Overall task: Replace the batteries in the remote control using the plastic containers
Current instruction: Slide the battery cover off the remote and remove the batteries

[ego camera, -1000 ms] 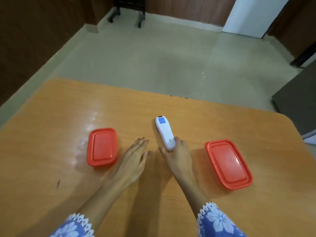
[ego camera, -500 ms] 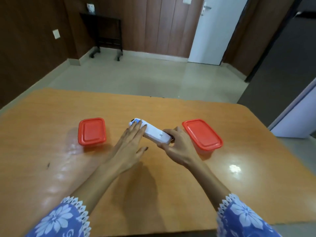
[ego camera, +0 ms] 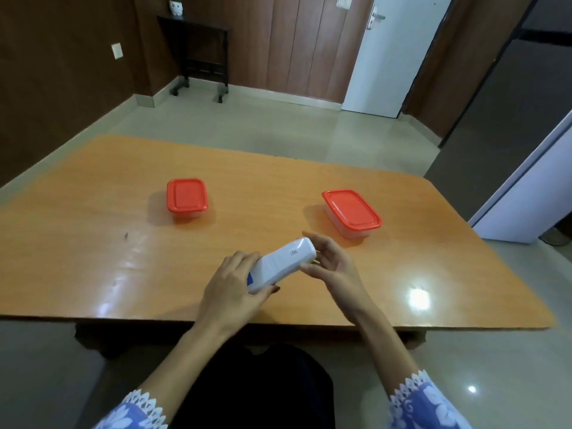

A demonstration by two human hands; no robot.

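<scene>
1. The table (ego camera: 93,274) is showing its whole near edge now, because the view is sitting farther back than 0.5 s ago.
2. The right container (ego camera: 351,209) and the left container (ego camera: 186,195) are standing closed and unmoved. Both hands are now working nearer the person, apart from the 2 boxes.
3. The left hand (ego camera: 230,292) is wrapping the remote's near, lower end, with the fingers curling behind it and the thumb pressing its near side. 0.5 s ago those fingers were lying straight along the top.
4. The right hand (ego camera: 335,267) is pinching the far, upper end, its fingers (ego camera: 322,243) bending over the tip and the thumb bracing the near edge.
5. The remote (ego camera: 283,263) is hanging between the 2 hands above the table's near middle. It is tilting up toward the right, with its plain labelled back facing up. 0.5 s ago it was lying low between the containers.
</scene>
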